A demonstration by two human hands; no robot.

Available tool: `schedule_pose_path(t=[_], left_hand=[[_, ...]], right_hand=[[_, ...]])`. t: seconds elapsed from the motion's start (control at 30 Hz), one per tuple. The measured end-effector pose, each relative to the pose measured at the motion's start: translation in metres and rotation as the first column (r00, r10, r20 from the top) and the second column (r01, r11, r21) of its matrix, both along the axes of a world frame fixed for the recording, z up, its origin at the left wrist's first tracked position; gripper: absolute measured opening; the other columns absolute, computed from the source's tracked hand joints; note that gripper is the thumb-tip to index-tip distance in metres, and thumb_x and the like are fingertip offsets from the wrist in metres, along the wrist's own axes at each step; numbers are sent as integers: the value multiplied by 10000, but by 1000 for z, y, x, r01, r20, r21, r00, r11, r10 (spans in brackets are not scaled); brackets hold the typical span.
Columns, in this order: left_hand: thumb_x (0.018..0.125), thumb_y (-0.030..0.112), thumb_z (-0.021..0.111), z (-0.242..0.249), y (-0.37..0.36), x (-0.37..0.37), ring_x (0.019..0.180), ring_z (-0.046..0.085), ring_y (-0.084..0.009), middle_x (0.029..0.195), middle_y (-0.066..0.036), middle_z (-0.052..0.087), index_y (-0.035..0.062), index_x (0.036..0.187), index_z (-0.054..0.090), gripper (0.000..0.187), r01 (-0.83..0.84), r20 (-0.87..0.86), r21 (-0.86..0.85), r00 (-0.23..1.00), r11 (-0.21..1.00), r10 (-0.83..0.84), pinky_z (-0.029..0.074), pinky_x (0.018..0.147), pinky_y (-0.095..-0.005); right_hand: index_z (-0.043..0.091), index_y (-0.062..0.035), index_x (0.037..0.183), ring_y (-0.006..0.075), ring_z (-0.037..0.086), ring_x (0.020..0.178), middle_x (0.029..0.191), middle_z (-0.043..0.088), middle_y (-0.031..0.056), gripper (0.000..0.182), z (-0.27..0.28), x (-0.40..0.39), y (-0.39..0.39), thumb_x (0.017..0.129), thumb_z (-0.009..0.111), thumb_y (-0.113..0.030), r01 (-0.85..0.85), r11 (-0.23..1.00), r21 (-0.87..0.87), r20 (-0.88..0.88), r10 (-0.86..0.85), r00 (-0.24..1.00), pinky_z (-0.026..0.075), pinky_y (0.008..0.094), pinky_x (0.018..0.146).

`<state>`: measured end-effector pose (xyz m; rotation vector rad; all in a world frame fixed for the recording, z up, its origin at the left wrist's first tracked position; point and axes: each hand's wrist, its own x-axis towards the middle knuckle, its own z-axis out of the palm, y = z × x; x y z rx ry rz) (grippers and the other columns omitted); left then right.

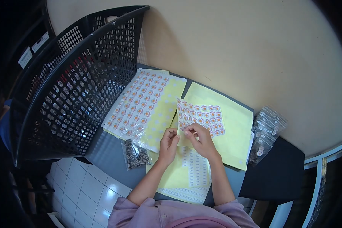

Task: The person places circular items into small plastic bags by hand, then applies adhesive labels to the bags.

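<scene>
A sheet of small round orange-and-white stickers [205,114] is bent up at its left side, between my two hands. My left hand [168,146] is closed on the sheet's lower left edge, thumb in front. With thumb and forefinger together, my right hand [202,140] pinches at the lower row of stickers; a sticker between the fingertips is too hidden to make out. Beneath the sheet lies yellow backing paper [231,117]. Closer to my body are sheets of small printed labels [197,171]. Left of my hands rests a larger, partly used sticker sheet [140,98].
A tall black perforated basket [116,49] stands at the left, over the grey table [110,152]. A clear bag of dark cord [136,155] lies at the front edge. Several small clear packets [266,131] are piled right, by a black surface [279,171]. The wall [235,45] bounds the back.
</scene>
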<state>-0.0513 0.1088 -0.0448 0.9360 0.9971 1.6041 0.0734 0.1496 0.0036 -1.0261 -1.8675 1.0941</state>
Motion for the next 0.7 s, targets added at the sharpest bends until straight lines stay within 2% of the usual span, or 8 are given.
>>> schedule_pose_path(t=[0.1, 0.23, 0.33, 0.4, 0.43, 0.5, 0.63, 0.7], left_hand=[[866, 119, 424, 11, -3, -3, 871, 475, -83, 916, -60, 538, -4, 1023, 461, 202, 21, 86, -53, 996, 998, -16, 354, 782, -227], [885, 164, 403, 0, 2, -5, 901, 485, -90, 973, -73, 549, -14, 1082, 457, 271, 12, 28, -116, 1000, 993, -9, 361, 801, -236], [889, 169, 401, 1, 3, -6, 840, 476, -71, 897, -40, 549, 0, 985, 495, 216, 27, 9, -73, 1000, 997, -26, 359, 760, -220], [888, 165, 402, 9, 1, -7, 706, 423, -44, 744, 10, 494, 22, 838, 498, 180, 53, -12, -155, 998, 987, -55, 343, 653, -202], [888, 165, 402, 5, 1, -7, 706, 423, -44, 744, 10, 494, 22, 838, 498, 180, 51, -11, -156, 998, 986, -54, 343, 653, -202], [884, 158, 404, -5, 4, -8, 613, 333, -36, 639, 38, 388, 37, 742, 450, 192, 28, -52, -143, 998, 989, -36, 294, 558, -197], [879, 151, 405, -7, 5, -5, 589, 298, -38, 615, 40, 341, 36, 723, 432, 195, -34, -125, -63, 992, 997, 26, 274, 526, -200], [879, 160, 412, -4, 3, -7, 570, 318, -24, 615, 45, 377, 41, 725, 456, 200, 3, -58, -157, 998, 988, -13, 274, 503, -193]], right_hand=[[580, -9, 831, 132, 546, 713, 809, 540, 56, 85, 7, -1, -4, 768, 560, -62, -68, 993, 96, 58, 63, 996, 444, 237, 620], [617, -21, 791, 148, 552, 743, 807, 542, 48, 78, 5, 0, -5, 718, 589, -23, -109, 990, 87, 60, 104, 993, 449, 250, 630], [621, -23, 770, 143, 555, 719, 793, 541, 51, 78, 3, 2, -3, 704, 583, -6, -149, 977, 151, 84, 137, 987, 450, 254, 626], [621, -24, 784, 140, 552, 702, 783, 538, 52, 96, 5, 3, -4, 698, 584, -2, -157, 980, 123, 82, 147, 986, 450, 251, 621], [621, -24, 797, 138, 549, 686, 773, 536, 52, 114, 7, 3, -5, 692, 584, 1, -162, 982, 96, 81, 155, 985, 450, 247, 617], [614, -25, 829, 150, 549, 684, 764, 526, 64, 143, 9, 3, -4, 690, 586, -6, -139, 987, 76, 119, 129, 984, 449, 253, 614], [602, -39, 900, 167, 553, 671, 730, 512, 75, 204, 20, -3, -9, 696, 607, -32, -76, 993, 87, 161, 62, 985, 452, 268, 605], [609, -45, 896, 175, 556, 669, 731, 521, 74, 203, 19, -5, -11, 694, 618, -43, -60, 988, 140, 160, 37, 986, 455, 272, 604]])
